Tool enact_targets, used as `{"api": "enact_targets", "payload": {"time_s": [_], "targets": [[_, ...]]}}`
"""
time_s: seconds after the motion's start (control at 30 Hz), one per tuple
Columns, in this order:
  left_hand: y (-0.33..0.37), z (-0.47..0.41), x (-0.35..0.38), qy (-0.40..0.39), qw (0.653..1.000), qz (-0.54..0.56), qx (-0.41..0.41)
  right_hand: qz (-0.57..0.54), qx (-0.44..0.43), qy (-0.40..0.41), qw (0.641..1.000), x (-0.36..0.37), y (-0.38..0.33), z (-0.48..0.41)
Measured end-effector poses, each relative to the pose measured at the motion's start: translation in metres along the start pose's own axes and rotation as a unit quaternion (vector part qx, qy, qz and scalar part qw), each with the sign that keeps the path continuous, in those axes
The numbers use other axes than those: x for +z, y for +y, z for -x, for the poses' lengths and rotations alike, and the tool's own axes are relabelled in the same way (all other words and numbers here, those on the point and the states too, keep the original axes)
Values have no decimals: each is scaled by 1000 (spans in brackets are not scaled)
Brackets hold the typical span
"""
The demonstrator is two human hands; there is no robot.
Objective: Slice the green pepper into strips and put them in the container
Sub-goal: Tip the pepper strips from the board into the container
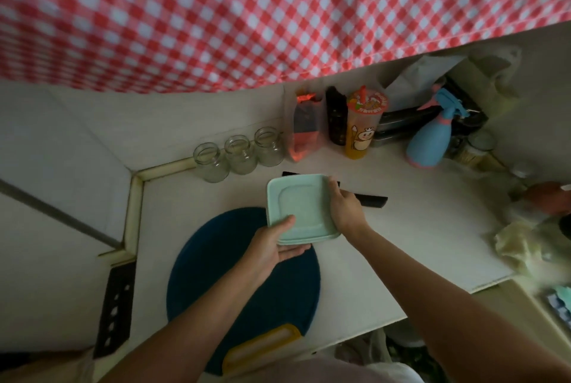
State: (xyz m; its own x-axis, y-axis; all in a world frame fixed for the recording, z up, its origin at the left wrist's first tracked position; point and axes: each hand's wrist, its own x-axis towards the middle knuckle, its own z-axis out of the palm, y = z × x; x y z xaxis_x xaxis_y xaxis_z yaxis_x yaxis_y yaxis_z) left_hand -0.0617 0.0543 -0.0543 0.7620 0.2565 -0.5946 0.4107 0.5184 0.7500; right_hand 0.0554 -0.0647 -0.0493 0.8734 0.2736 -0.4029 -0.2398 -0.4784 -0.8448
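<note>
A pale green square container [301,206] with its lid on is held above the far edge of a dark blue round cutting board [216,271]. My left hand [275,243] holds its near-left corner, thumb on the lid and fingers underneath. My right hand [344,208] grips its right side. A black knife [370,199] lies on the counter behind the container, partly hidden by it. No green pepper is in view.
Three empty glass jars [238,154] stand at the back. Beside them are a snack bag [304,126], a dark bottle [336,117], an orange drink cup [363,126] and a blue spray bottle [431,135]. Crumpled plastic [519,246] lies at the right. A checked cloth [247,12] hangs behind.
</note>
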Motion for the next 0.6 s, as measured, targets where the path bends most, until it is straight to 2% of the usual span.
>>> {"api": "enact_targets", "payload": {"time_s": [0.13,0.23,0.4,0.5,0.6], "targets": [[3,8,-15,27,999,21,-3,63,-19,-12,998,20,-7,0],[6,12,-21,76,993,95,1,91,-36,-15,995,36,-16,0],[5,12,-28,126,945,302,17,93,-40,-37,994,72,-46,-13],[20,8,-37,143,928,343,25,60,-41,-109,991,91,-59,-12],[41,0,-64,211,912,351,27,173,-79,-148,970,93,-59,-13]]}}
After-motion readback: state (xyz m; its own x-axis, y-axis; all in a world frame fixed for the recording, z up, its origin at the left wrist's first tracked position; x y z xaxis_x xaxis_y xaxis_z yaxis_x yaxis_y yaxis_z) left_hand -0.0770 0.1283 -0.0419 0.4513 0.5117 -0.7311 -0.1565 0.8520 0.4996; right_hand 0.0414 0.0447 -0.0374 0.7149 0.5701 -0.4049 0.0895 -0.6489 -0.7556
